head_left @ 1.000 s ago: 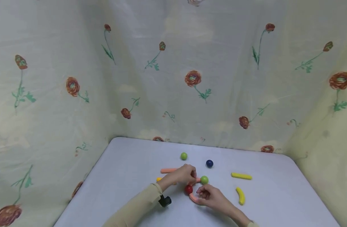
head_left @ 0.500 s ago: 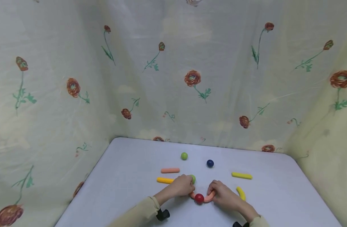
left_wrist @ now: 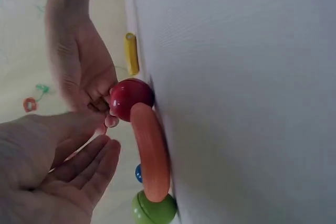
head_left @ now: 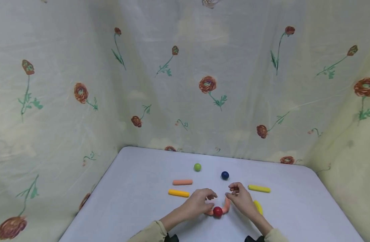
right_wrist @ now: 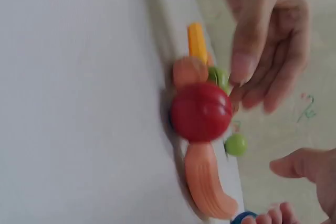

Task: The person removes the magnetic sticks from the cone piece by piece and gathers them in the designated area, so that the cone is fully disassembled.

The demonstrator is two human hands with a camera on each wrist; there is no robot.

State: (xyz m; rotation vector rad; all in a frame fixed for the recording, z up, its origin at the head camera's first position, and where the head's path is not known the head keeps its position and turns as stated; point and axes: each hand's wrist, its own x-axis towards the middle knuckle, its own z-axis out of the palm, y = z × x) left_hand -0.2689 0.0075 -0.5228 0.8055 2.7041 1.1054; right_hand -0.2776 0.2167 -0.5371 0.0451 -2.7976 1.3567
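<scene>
A red ball (head_left: 217, 212) sits on the white table with a curved salmon-coloured stick (head_left: 226, 205) joined at its right side. A second curved salmon stick (left_wrist: 151, 153) extends from the ball's left side, mostly behind my left hand (head_left: 197, 204) in the head view. At that stick's far end is a green ball (left_wrist: 153, 208), visible in the left wrist view. My left hand hovers over this side, fingers apart and loosely bent. My right hand (head_left: 241, 199) is beside the right stick's free end, thumb and fingers spread, holding nothing.
Left of the hands lie a straight salmon stick (head_left: 182, 182) and an orange-yellow stick (head_left: 178, 193). Farther back are another green ball (head_left: 197, 167) and a dark blue ball (head_left: 225, 175). A straight yellow stick (head_left: 259, 189) and a curved yellow one (head_left: 258, 207) lie at right. Flowered cloth surrounds the table.
The red ball with its two curved sticks has been turned and shifted right and nearer. Both hands held the sticks half a second ago and have since let go, fingers opening.
</scene>
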